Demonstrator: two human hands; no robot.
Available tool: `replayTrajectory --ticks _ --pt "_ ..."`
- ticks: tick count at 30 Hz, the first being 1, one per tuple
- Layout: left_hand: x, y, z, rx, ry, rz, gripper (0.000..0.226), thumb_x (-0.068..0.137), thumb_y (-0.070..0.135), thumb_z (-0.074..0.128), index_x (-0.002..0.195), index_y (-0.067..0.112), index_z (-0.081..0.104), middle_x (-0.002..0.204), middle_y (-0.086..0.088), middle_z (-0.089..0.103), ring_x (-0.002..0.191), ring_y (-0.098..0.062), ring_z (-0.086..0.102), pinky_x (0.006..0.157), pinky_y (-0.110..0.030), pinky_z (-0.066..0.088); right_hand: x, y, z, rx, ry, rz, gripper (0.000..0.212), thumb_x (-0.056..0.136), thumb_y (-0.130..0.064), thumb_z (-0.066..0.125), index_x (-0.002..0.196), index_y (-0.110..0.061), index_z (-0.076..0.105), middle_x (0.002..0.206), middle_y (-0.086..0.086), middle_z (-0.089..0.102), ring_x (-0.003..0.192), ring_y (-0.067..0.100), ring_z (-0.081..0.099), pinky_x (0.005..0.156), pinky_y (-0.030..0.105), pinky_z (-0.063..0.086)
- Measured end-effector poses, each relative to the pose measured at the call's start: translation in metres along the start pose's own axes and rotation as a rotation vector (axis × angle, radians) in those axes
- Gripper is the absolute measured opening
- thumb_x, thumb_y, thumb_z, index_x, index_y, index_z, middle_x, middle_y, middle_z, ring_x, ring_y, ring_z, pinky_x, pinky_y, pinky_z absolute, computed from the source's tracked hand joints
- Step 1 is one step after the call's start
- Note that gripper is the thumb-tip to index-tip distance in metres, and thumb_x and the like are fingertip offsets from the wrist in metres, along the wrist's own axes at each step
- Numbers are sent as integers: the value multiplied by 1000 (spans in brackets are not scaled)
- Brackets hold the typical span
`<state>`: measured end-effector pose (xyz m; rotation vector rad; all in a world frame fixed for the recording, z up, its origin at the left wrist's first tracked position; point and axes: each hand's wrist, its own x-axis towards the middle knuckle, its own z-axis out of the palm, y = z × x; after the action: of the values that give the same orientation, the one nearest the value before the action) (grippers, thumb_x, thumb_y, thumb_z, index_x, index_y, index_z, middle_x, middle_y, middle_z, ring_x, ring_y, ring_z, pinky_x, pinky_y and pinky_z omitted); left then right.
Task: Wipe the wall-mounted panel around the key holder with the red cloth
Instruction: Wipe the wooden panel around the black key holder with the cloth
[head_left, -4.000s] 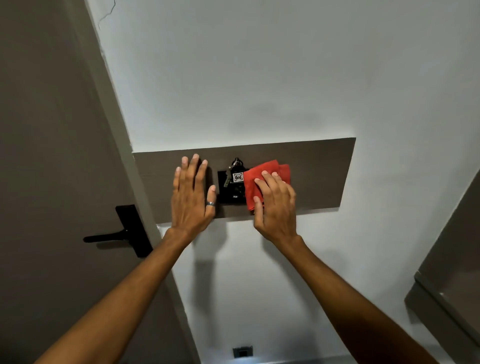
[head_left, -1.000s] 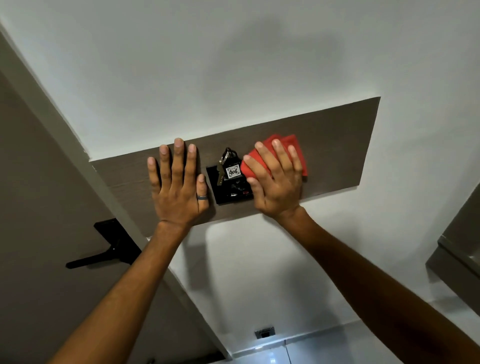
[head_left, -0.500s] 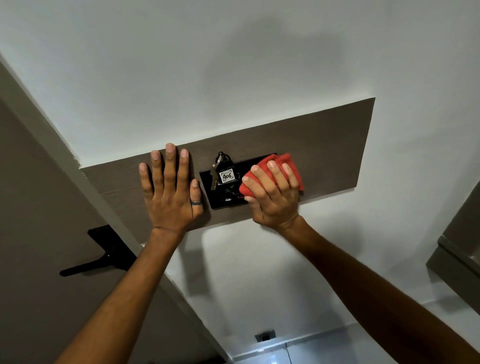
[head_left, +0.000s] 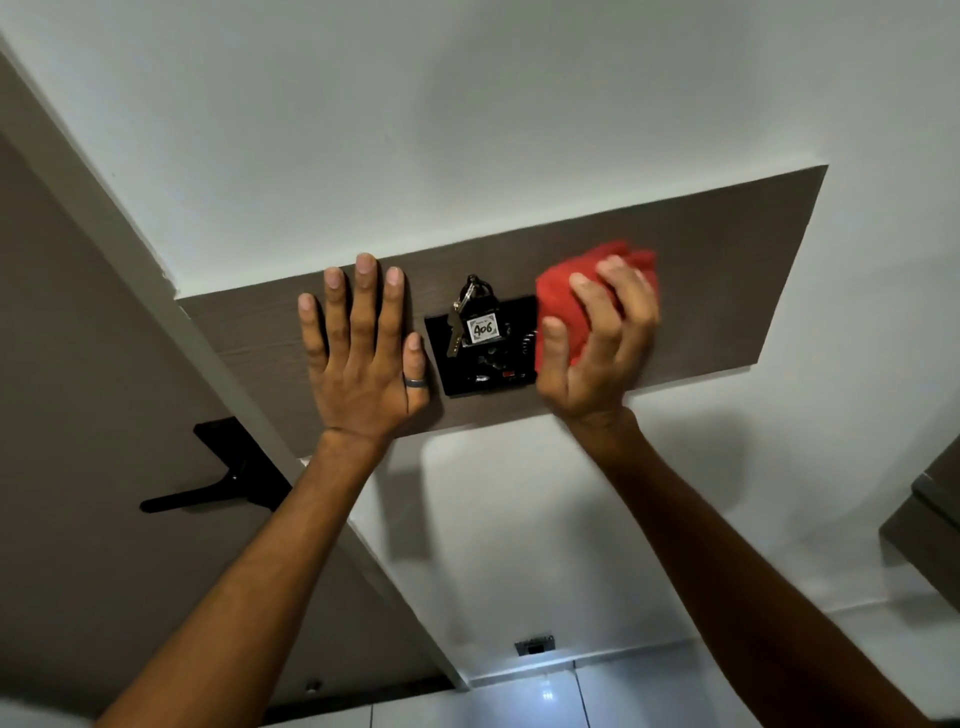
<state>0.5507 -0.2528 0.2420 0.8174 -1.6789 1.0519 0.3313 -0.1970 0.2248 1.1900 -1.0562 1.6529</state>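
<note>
A pale wall (head_left: 467, 130) fills most of what I see, and a taupe door (head_left: 78, 415) with its light frame slants across the left side. Fixed to the wall is a long wood-grain wall-mounted panel (head_left: 727, 270) in grey-brown, running from the door frame out to the right. Low at the right edge a dark piece of furniture (head_left: 924, 525) juts into view.

Two bare forearms reach up to the panel. The left hand (head_left: 363, 358) lies flat against it, fingers spread and pointing upward, palm pressed to the wood just left of the key holder; its grip is fully open and has hold of nothing. The right hand (head_left: 597, 338) is just right of the holder, its grip curled closed around the red cloth (head_left: 563, 306), which is bunched into a ball and shows above and left of the fingers. The hand is blurred, and I cannot tell whether the cloth touches the panel.

On the door sits a black lever handle (head_left: 208, 493). Between the two hands is the black key holder (head_left: 467, 364), a dark square plate on the panel. A bunch of keys (head_left: 462, 312) hangs on it with a small white tag (head_left: 483, 330) marked 406. A dark ring (head_left: 415, 383) circles the left thumb. A small outlet plate (head_left: 535, 646) sits low on the wall.
</note>
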Motion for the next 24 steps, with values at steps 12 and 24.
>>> replayTrajectory --ticks 12,24 --pt "1 1 -2 14 -7 -6 62 105 32 31 162 11 23 171 -7 8 158 -28 7 130 -50 6 -59 38 -20 -77 -168 -324 48 104 -42 57 148 -22 53 142 10 55 153 30 38 130 50 28" --pt "2 2 -2 -8 11 9 60 105 30 31 161 9 23 170 -8 8 158 -28 3 130 -48 3 -29 17 -2 -105 -156 -285 44 105 -43 52 146 -27 56 147 4 57 146 30 46 127 51 31"
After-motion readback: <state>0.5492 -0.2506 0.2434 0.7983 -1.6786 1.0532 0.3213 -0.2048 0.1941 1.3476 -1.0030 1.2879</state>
